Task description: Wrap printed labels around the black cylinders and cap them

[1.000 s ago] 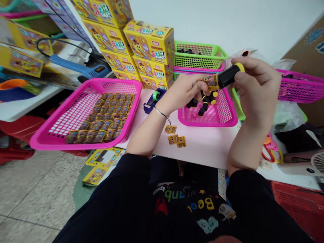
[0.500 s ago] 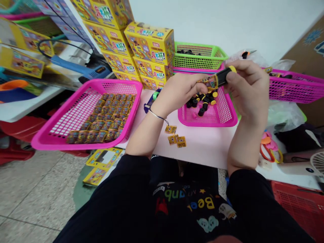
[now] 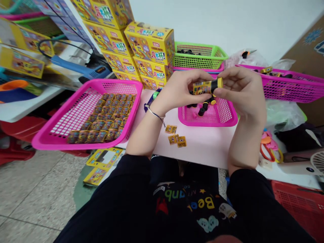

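Yellow printed wrapping covered most of the small cylinder [image 3: 203, 87], which had a black cap with a yellow end. The cylinder was held roughly level just above the small magenta basket [image 3: 222, 116], which serves as the reference point for all locations below.

Head view: The left hand [image 3: 181, 89] held the wrapped end between thumb and fingers. The right hand [image 3: 241, 89] held the capped end in the same way. Both hands were in a narrow grip, closed on the cylinder, with the fingers curved around it. A thin cord bracelet [image 3: 154, 114] encircled the left wrist.

Directly below the hands, inside the basket, lay loose black cylindrical parts [image 3: 202, 109], some with yellow ends. In front of the basket, three small yellow printed squares [image 3: 174, 136] rested on the pale pink table [image 3: 202, 152]. Left of the basket stood a blue tape dispenser [image 3: 150, 104], partly hidden by the left hand. Farther left was a large magenta tray [image 3: 113, 81] containing rows of wrapped cylinders [image 3: 101, 125].

Behind the basket sat a green basket [image 3: 199, 59] holding black parts. Behind and to the left rose stacked yellow cartons [image 3: 149, 44]. To the right was a second magenta basket [image 3: 291, 91]. Below that basket and farther right lay red-handled scissors [image 3: 267, 152].
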`<action>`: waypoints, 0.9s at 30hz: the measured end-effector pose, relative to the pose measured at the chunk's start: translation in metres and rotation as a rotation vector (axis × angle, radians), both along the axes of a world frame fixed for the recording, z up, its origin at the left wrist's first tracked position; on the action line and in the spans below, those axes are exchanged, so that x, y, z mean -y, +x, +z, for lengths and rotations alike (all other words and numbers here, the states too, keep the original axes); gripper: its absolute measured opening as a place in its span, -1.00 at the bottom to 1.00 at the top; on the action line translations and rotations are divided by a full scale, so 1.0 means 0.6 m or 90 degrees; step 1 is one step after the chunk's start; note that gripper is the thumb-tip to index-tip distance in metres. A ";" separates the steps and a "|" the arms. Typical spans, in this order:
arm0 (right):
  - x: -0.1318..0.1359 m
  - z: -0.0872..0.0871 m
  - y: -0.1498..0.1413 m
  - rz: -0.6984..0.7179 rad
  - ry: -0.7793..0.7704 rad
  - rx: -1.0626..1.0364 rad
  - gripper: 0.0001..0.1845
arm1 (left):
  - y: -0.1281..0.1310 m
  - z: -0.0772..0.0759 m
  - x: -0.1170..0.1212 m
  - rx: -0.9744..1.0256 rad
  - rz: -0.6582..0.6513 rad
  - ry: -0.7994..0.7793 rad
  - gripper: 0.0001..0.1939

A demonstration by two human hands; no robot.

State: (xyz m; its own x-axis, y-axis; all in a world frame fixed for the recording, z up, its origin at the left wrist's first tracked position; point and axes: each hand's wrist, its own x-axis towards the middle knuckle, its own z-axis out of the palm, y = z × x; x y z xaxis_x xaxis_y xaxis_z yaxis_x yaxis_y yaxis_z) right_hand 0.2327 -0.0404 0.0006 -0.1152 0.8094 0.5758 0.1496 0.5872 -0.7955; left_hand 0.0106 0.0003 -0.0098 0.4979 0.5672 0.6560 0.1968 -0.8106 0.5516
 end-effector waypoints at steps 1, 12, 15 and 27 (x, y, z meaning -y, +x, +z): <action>-0.006 -0.004 -0.002 -0.009 0.014 0.007 -0.49 | 0.001 -0.003 -0.003 -0.011 0.001 0.035 -0.65; -0.051 -0.053 -0.063 -0.212 0.389 0.058 -0.59 | 0.019 -0.004 -0.012 0.047 0.127 0.041 -0.25; -0.060 -0.059 -0.055 -0.160 0.461 0.219 -0.54 | 0.015 0.006 -0.002 0.090 0.159 0.017 -0.29; -0.021 -0.057 -0.085 -0.203 0.481 0.284 -0.39 | 0.006 0.007 0.014 0.251 -0.231 -0.371 -0.24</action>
State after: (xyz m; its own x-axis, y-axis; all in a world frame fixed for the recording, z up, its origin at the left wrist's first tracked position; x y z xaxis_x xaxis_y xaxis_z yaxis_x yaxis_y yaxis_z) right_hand 0.1817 -0.0275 -0.0335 -0.2888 0.2694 0.9187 0.5925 0.8040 -0.0495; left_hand 0.0145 -0.0080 -0.0059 0.5101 0.7200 0.4706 -0.3237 -0.3462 0.8806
